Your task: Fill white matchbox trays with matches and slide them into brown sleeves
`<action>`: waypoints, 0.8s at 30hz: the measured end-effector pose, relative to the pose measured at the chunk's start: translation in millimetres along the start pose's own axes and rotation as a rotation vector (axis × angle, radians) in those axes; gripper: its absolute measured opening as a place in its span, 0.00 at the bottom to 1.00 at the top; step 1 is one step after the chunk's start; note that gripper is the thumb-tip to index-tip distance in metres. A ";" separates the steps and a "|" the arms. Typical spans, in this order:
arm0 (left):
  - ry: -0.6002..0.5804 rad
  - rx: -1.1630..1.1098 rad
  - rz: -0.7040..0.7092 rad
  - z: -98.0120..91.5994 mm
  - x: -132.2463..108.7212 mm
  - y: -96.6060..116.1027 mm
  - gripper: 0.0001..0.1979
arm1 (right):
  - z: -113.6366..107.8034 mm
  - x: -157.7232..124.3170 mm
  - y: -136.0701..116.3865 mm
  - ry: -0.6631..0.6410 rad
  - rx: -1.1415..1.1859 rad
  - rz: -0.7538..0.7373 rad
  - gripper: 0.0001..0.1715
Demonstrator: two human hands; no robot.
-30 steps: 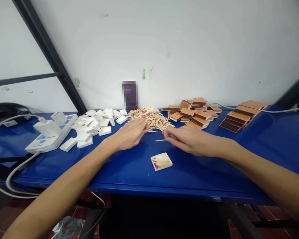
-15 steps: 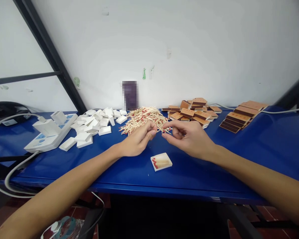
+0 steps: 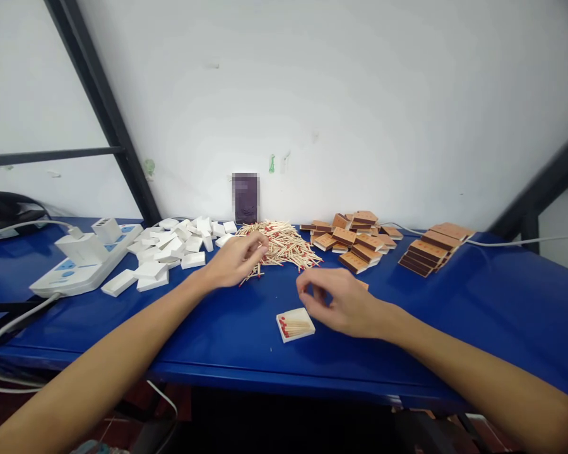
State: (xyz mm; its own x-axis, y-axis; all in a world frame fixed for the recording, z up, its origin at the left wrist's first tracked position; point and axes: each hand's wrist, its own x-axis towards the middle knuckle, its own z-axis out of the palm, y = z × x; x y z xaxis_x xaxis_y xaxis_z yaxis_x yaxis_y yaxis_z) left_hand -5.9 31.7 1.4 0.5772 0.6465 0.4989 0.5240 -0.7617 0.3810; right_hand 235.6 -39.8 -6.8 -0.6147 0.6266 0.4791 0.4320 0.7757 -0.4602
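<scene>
Grip, right hand [image 3: 337, 302]: thumb and forefinger curled, tips nearly together; could not tell whether they pinched anything.
Grip, left hand [image 3: 236, 260]: loosely curled at the match pile's [image 3: 288, 243] left edge; contents unclear.
Tray [image 3: 297, 314]: on worktop [image 3: 227, 328], left of and nearer the person than the right hand, the closer one; long axis roughly crosswise.
Hidden: most of an orange box [image 3: 363, 285] behind right hand.

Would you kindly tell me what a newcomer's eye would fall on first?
Probably the pile of red-tipped matches in the middle of the blue table, with the left hand at its left side. Next, the white tray holding some matches, nearer the camera, with the right hand close on its right. White trays heaped on the left and brown boxes on the right flank the pile.
</scene>
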 end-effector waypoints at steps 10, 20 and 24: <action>0.002 0.290 0.113 -16.8 0.5 -25.2 0.14 | 11.9 -3.3 -0.6 -0.134 -0.231 -0.203 0.05; -0.250 0.218 0.319 2.5 -5.2 27.4 0.14 | -31.2 0.3 2.4 -0.233 -0.643 0.090 0.07; -0.425 0.359 0.283 14.7 -12.1 62.7 0.24 | -46.3 -25.6 23.1 -0.251 -0.819 0.223 0.14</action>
State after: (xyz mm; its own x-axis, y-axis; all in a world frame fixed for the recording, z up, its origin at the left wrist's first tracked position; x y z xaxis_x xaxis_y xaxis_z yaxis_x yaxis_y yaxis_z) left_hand 29.2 -23.3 7.9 0.8845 0.4379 0.1610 0.4495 -0.8922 -0.0430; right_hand 291.8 -34.4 5.0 -0.5446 0.8093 0.2201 0.8370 0.5082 0.2028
